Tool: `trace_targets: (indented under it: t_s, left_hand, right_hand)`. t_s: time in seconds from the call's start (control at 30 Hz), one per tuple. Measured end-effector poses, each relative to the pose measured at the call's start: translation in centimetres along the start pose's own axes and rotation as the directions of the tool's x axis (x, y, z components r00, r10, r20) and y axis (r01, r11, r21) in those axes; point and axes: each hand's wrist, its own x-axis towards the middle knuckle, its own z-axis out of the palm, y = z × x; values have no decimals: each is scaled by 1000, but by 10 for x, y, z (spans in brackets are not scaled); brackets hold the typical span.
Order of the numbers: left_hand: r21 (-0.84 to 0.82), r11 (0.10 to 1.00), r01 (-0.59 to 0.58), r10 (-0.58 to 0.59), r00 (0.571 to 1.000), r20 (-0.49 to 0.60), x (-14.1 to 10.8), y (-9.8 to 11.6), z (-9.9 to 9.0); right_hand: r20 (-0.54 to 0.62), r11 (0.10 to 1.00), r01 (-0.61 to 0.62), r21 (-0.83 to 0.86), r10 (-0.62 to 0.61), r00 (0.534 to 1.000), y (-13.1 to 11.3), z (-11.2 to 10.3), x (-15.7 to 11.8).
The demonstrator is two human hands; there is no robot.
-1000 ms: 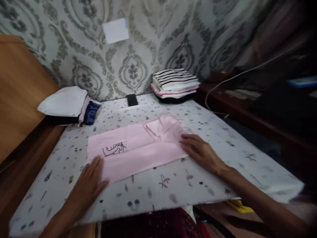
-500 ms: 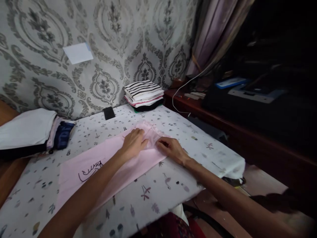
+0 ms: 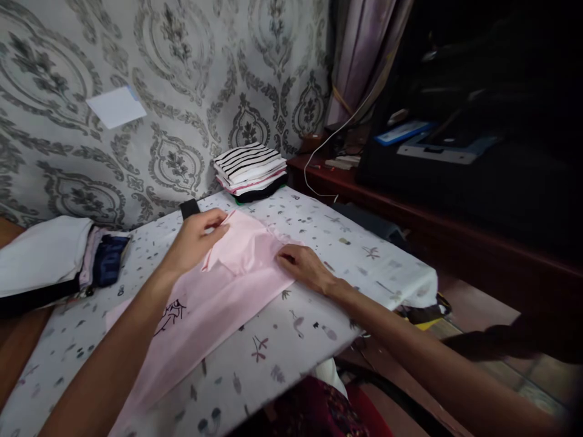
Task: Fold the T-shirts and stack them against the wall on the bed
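While a pile of folded clothes (image 3: 45, 252) lay left of the left hand (image 3: 195, 240), that hand pinched a lifted flap of the pink garment (image 3: 218, 321), which spread on the table (image 3: 346, 303) below it. A dark flat object (image 3: 190, 208) lay just behind the knuckles, a striped stack (image 3: 249, 170) farther beyond. The right hand (image 3: 305, 265), fingers curled, touched the garment's right end; whether it gripped cloth could not be told.

A white card (image 3: 117, 107) hangs on patterned wallpaper (image 3: 223, 67), left of a purple curtain (image 3: 364, 48).
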Motion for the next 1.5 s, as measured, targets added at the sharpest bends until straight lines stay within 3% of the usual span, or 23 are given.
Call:
trace_targets:
  t_s: [0.1,0.17,0.3,0.43,0.53,0.63,0.77,0.87,1.0,1.07,1.23,1.5]
  left_hand:
    - [-1,996,85,-84,990,116,-64,1,-24]
    - [24,992,123,-126,975,183,-103,-5,-26]
    - [80,979,188,-200,964,176,-151,-20,-3]
    - [176,973,147,-161,985,68,-166,-28,28]
    - [222,975,8,-11,1000,10,-167,-27,42]
    - [254,963,-89,89,996,9,-165,-18,49]
    - [259,959,-115,80,986,143,-159,-6,50]
    - [168,985,46,-82,973,214,-142,-12,47]
    - [142,937,320,-314,947,-64,-102,-46,46]
    - [180,904,389,-372,920,-120,-81,-65,49]
    - [131,893,431,-426,902,-66,-50,-92,58]
    - [99,870,482,-470,874,-124,-46,-105,62]
  right_hand:
    - [3,1000,13,25,-13,1000,-1,-2,0]
    - [12,999,8,54,-9,1000,-1,-4,0]
    - [3,994,-39,104,39,999,3,-6,1]
    - [13,960,-162,229,164,986,4,-4,8]
    - [42,885,-341,317,346,937,-1,-2,17]
    - [43,835,-439,331,452,891,-7,-1,26]
    - [42,780,-481,399,509,860,-9,0,30]
    - [50,738,-498,456,538,842,-7,0,30]
    - [72,708,-502,497,543,836,-7,1,30]
    - [81,691,-506,516,548,832,-8,1,30]
    - [99,634,-523,570,579,809,-5,1,33]
    - [130,576,-566,590,624,770,0,0,39]
